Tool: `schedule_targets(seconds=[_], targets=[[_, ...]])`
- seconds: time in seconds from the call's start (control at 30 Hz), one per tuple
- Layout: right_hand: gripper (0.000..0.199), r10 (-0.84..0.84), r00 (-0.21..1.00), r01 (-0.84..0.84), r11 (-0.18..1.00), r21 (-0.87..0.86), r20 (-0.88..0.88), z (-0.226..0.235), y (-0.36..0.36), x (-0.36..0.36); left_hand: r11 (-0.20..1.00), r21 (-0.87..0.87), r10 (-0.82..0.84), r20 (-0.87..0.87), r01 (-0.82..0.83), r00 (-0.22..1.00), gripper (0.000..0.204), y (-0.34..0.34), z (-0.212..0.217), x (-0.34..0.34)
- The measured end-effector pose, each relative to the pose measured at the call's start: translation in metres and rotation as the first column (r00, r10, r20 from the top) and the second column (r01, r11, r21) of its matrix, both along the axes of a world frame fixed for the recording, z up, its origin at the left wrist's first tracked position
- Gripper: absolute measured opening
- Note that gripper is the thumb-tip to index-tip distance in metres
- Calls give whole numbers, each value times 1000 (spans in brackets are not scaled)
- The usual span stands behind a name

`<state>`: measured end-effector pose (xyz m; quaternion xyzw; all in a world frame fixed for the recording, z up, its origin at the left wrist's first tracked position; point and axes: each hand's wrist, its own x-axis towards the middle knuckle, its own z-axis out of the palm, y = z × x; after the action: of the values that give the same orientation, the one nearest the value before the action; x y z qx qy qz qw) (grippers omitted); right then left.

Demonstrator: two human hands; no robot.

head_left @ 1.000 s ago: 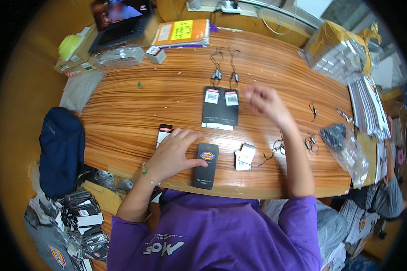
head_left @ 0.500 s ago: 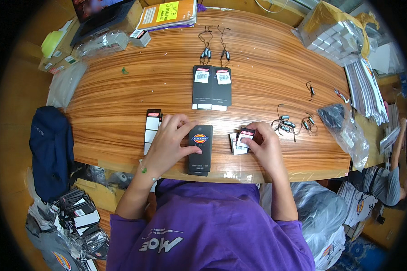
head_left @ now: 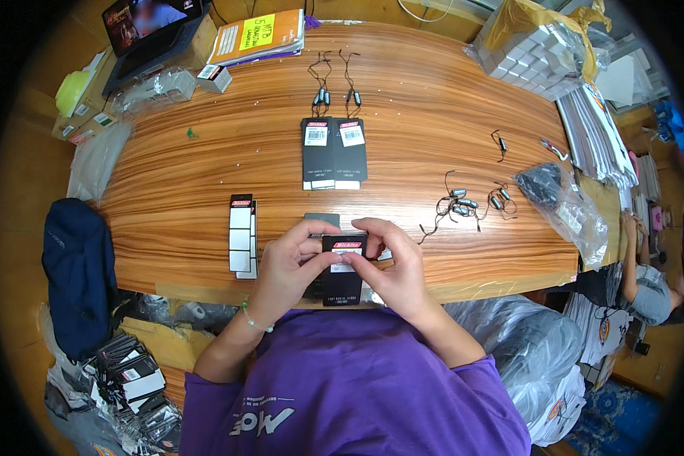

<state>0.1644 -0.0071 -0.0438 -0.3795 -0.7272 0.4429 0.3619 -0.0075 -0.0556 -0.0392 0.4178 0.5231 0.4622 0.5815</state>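
Observation:
A black hang tag (head_left: pixel 343 271) is held upright-facing above the near edge of the wooden table (head_left: pixel 403 137), between both my hands. My left hand (head_left: pixel 287 263) grips its left side, thumb across the front. My right hand (head_left: pixel 395 266) pinches the right side and a small white sticker at the tag's upper part. More dark tags lie under my hands, mostly hidden. A finished pair of black tags with white labels and cords (head_left: pixel 332 150) lies at the table's middle.
A stack of black-and-white tags (head_left: pixel 241 235) lies left of my hands. Loose cord fasteners (head_left: pixel 467 204) and a plastic bag (head_left: pixel 562 201) sit right. A laptop (head_left: pixel 148 30), orange notebook (head_left: pixel 260 34) and wrapped boxes (head_left: pixel 543 45) line the far edge. Another person sits far right (head_left: pixel 646 281).
My right hand came back from the far tags, picked up a small white label and joined my left hand. The black tag rose off the table and is held by both hands.

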Motion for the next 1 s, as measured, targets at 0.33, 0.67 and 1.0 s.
schedule_targets(seconds=[0.33,0.67,1.0], targets=[[9,-401,733,144,881,451,549,-32,109,130,999,36,3,88,-6,996,21,12,-2,0],[7,-312,931,323,946,-32,190,-18,107,139,968,112,-239,137,224,961,13,32,13,17],[13,48,993,-32,988,-149,105,39,62,102,797,294,-507,-149,528,849,15,91,1,75]])
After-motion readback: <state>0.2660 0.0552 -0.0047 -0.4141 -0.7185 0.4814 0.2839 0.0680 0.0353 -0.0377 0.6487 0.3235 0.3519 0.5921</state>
